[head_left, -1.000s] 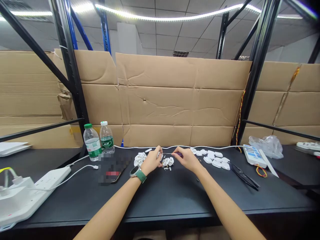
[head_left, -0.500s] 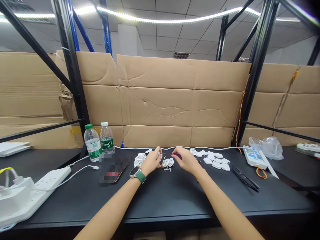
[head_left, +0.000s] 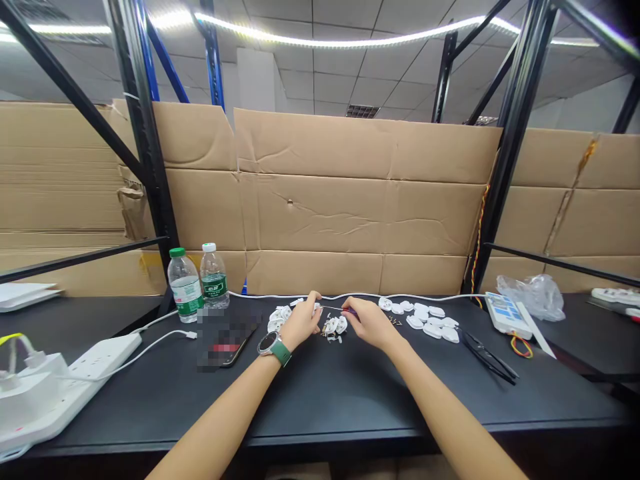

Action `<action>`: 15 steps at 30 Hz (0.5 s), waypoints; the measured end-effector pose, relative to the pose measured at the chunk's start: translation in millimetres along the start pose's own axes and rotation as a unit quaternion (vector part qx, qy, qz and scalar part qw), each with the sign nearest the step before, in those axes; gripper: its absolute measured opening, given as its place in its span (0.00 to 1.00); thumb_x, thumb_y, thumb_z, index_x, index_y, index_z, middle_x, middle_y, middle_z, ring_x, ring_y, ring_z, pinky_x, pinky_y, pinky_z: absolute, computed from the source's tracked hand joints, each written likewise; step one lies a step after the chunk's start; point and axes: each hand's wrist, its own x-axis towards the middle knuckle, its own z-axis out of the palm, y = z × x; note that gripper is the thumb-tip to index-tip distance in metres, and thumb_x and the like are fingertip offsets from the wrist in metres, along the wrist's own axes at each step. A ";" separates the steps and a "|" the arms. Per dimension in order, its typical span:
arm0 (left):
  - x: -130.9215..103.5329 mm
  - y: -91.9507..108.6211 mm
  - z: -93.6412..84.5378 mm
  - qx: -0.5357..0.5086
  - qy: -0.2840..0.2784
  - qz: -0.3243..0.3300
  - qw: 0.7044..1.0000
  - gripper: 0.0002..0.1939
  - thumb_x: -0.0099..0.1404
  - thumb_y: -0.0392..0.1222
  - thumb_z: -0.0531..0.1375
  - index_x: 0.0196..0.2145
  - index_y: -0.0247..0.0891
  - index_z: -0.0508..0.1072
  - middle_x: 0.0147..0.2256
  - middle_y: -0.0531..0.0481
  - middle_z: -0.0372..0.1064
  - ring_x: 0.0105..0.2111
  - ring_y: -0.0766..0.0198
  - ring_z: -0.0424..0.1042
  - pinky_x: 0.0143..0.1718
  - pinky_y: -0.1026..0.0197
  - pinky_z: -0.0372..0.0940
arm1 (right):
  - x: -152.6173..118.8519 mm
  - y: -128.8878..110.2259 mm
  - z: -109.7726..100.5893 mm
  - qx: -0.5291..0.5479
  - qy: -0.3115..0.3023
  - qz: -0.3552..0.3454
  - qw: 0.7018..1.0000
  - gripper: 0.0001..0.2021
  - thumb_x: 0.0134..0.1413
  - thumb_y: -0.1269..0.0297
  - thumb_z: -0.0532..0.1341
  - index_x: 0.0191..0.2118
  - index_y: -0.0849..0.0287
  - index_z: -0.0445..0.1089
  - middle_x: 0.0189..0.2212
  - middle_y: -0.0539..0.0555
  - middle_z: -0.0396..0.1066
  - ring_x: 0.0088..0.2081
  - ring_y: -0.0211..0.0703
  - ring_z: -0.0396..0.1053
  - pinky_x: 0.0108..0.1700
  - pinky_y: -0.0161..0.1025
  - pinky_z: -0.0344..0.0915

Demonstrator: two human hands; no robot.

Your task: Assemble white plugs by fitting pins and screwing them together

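My left hand (head_left: 302, 322), with a watch on its wrist, is closed around a small white plastic part (head_left: 317, 307), mostly hidden by the fingers. In my right hand (head_left: 367, 323) is a screwdriver (head_left: 349, 310) with a dark reddish handle, its thin shaft pointing left at the white part. Between and below the hands lies a small pile of white plastic pieces (head_left: 334, 327). More white parts (head_left: 278, 318) are heaped left of my left hand. Right of my right hand, tiny screws (head_left: 395, 321) and several white oval covers (head_left: 433, 323) are spread on the table.
Black tweezers (head_left: 487, 357) lie at the right, near a white box (head_left: 509, 315) and a clear plastic bag (head_left: 535, 297). A phone (head_left: 240, 343) and two water bottles (head_left: 186, 287) stand left. A white power strip (head_left: 75, 387) occupies the left front; cardboard (head_left: 320, 213) walls the back.
My left hand shifts slightly, its index finger now reaching up over the white part. The screwdriver stays pointed at the part, its shaft tilted a little differently.
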 end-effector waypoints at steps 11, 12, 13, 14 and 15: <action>1.5 -6.5 3.5 0.027 0.008 0.013 1.000 0.14 0.70 0.45 0.48 0.49 0.39 0.65 0.24 0.53 0.68 0.19 0.62 0.72 0.28 0.63 0.64 | 0.6 1.4 -0.3 0.025 0.000 0.047 0.999 0.08 0.65 0.57 0.56 0.38 0.55 0.66 0.28 0.51 0.72 0.29 0.42 0.69 0.32 0.35 0.57; 1.5 -6.4 3.0 0.028 0.007 0.015 0.999 0.14 0.70 0.45 0.48 0.48 0.39 0.66 0.24 0.53 0.68 0.19 0.62 0.72 0.27 0.63 0.64 | 0.0 1.6 -0.6 0.046 0.003 0.039 0.998 0.06 0.64 0.59 0.57 0.40 0.55 0.66 0.30 0.51 0.73 0.30 0.43 0.70 0.32 0.35 0.58; 1.6 -6.2 2.3 0.030 0.005 0.016 0.999 0.14 0.70 0.45 0.48 0.47 0.39 0.66 0.24 0.52 0.68 0.20 0.62 0.72 0.27 0.63 0.64 | -0.3 2.2 -0.7 0.060 0.008 0.032 0.998 0.05 0.64 0.61 0.57 0.41 0.56 0.65 0.31 0.52 0.73 0.31 0.43 0.70 0.33 0.36 0.59; 1.8 -6.0 1.8 0.032 0.003 0.019 0.999 0.14 0.70 0.45 0.47 0.47 0.39 0.67 0.24 0.52 0.68 0.20 0.62 0.72 0.27 0.63 0.64 | -0.4 3.1 -0.6 0.065 0.014 0.028 0.997 0.04 0.64 0.62 0.57 0.40 0.56 0.66 0.32 0.53 0.74 0.32 0.43 0.70 0.34 0.36 0.60; 1.9 -5.8 1.2 0.035 0.001 0.021 0.999 0.14 0.70 0.45 0.47 0.47 0.39 0.67 0.24 0.52 0.68 0.20 0.61 0.72 0.28 0.62 0.64 | -0.3 4.3 -0.4 0.063 0.020 0.026 0.997 0.05 0.64 0.62 0.57 0.39 0.56 0.66 0.33 0.53 0.74 0.33 0.43 0.71 0.35 0.36 0.61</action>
